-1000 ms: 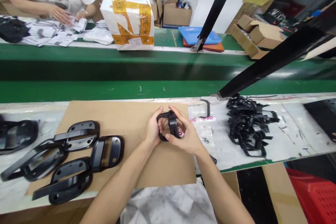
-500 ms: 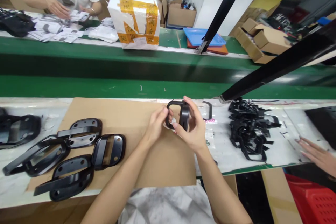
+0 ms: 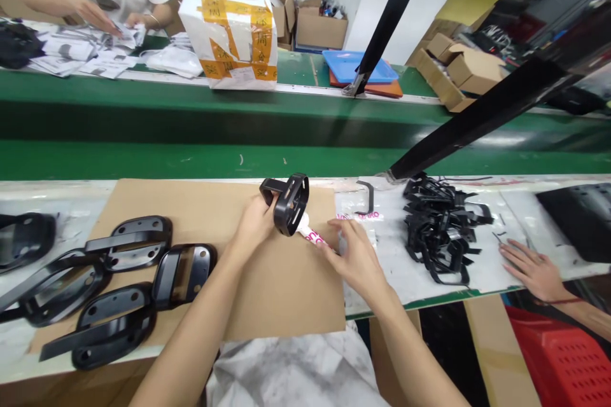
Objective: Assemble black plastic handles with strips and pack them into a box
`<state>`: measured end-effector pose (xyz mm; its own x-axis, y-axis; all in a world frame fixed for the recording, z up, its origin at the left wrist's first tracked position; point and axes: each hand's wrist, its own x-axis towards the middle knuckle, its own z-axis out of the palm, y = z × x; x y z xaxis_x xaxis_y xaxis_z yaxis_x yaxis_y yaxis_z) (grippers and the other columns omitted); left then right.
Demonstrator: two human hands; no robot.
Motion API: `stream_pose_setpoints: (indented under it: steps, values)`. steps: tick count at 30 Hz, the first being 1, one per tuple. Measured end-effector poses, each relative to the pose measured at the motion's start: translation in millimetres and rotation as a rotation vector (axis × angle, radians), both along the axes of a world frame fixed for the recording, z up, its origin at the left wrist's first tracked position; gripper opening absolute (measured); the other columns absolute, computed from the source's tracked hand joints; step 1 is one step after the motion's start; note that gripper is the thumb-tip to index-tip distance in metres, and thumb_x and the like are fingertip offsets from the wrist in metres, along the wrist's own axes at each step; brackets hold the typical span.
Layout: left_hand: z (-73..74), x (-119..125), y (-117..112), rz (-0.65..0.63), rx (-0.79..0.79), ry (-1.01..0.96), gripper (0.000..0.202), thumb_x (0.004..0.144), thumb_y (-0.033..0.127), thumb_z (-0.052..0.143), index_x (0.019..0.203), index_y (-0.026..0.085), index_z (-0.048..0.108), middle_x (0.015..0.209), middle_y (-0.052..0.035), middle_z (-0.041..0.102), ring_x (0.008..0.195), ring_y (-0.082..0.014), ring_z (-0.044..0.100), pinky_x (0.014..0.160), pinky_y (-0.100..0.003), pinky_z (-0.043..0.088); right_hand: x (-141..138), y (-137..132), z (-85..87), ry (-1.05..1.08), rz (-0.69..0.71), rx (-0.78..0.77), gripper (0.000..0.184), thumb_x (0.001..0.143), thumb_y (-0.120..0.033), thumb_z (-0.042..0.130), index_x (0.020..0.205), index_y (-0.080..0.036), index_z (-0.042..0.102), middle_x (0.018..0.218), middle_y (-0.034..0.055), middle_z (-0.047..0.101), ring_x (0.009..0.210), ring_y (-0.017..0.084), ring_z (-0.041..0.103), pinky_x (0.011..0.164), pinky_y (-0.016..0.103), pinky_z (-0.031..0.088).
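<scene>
My left hand (image 3: 255,224) is closed round the handle loop of a black plastic handle part (image 3: 292,203), raised above a cardboard sheet (image 3: 286,302). The part's slotted oval frame faces right. Beside it, a white strip with pink lettering (image 3: 312,233) runs toward my right thumb; whether the thumb touches it is unclear. Fingers apart, my right hand (image 3: 356,254) is over the sheet's right edge, away from the part. Several similar black handle parts (image 3: 138,241) rest at the left of the sheet.
A tangled pile of black pieces (image 3: 442,229) lies to the right, near a bent black strip (image 3: 367,197). Another person's hand (image 3: 534,270) rests beyond the pile. A slanted black post (image 3: 470,121) rises behind it. Across the green bench, another person handles white papers (image 3: 95,54).
My right hand has come off the black handle part and moved right, its fingers spreading. The left hand has turned the part and shifted it left. The other person's hand at right has moved inward.
</scene>
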<state>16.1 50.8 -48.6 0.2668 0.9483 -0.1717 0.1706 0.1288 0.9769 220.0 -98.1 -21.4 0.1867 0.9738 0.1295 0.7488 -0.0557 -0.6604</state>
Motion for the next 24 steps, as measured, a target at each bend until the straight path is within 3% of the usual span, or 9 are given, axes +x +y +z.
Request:
stream_pose_setpoints:
  steps: [3,6,9,13,16,19,24]
  values:
    - [-3.9,1.2,5.7,0.004,0.182,0.131,0.017,0.090,0.023,0.069,0.073,0.019,0.071,0.082,-0.0061,0.070,0.085,-0.0263,0.061,0.079,-0.031,0.042,9.6,-9.4,-12.0,-0.038,0.026,-0.179,0.015,0.095,-0.038,0.069,0.094,-0.024,0.065,0.091,0.0077,0.071,0.087,0.030,0.067,0.081,0.045,0.056]
    - [-11.6,2.7,5.5,0.004,0.374,0.265,0.017,0.094,0.029,0.062,0.084,0.021,0.074,0.100,-0.0123,0.072,0.103,-0.0337,0.061,0.097,-0.041,0.045,17.1,-19.5,-10.2,0.082,-0.018,-0.202,0.024,0.101,-0.045,0.061,0.091,-0.023,0.062,0.088,0.0073,0.070,0.077,0.025,0.065,0.070,0.039,0.053]
    - [-18.5,3.6,0.7,-0.075,0.573,0.509,0.020,0.097,0.024,0.056,0.102,0.021,0.075,0.125,-0.0158,0.067,0.119,-0.0374,0.057,0.107,-0.052,0.042,23.6,-34.5,-6.6,0.371,-0.090,-0.319,0.039,0.102,-0.061,0.057,0.093,-0.023,0.060,0.074,0.0011,0.063,0.055,0.018,0.053,0.052,0.031,0.044]
    - [-25.2,8.3,-5.4,-0.183,0.708,0.659,0.033,0.096,0.019,0.059,0.127,0.025,0.071,0.147,-0.0145,0.057,0.141,-0.0359,0.048,0.119,-0.055,0.038,21.5,-52.2,-11.0,0.771,-0.133,-0.474,0.052,0.098,-0.075,0.054,0.092,-0.023,0.056,0.064,-0.0069,0.049,0.040,0.009,0.034,0.039,0.024,0.028]
    - [-30.6,12.5,-6.0,-0.231,0.772,0.690,0.043,0.094,0.020,0.066,0.136,0.025,0.068,0.152,-0.0156,0.054,0.150,-0.0359,0.042,0.127,-0.057,0.033,13.0,-55.9,-15.6,0.723,-0.072,-0.427,0.047,0.104,-0.064,0.053,0.117,-0.022,0.065,0.065,-0.0063,0.048,0.047,0.011,0.040,0.044,0.024,0.033]
    - [-34.5,14.3,-5.1,-0.232,0.788,0.704,0.044,0.094,0.022,0.068,0.138,0.025,0.068,0.153,-0.0156,0.054,0.152,-0.0362,0.042,0.128,-0.058,0.032,8.1,-55.3,-18.9,0.570,0.010,-0.382,0.052,0.110,-0.051,0.047,0.156,-0.027,0.053,0.070,-0.0044,0.051,0.056,0.014,0.046,0.052,0.025,0.040]
    - [-33.6,14.1,-5.2,-0.238,0.788,0.717,0.044,0.095,0.026,0.069,0.139,0.025,0.067,0.153,-0.0152,0.055,0.152,-0.0368,0.043,0.129,-0.057,0.033,11.7,-54.5,-22.0,0.370,0.069,-0.289,0.051,0.112,-0.039,0.040,0.160,-0.031,0.053,0.075,-0.0004,0.060,0.062,0.018,0.056,0.061,0.028,0.052]
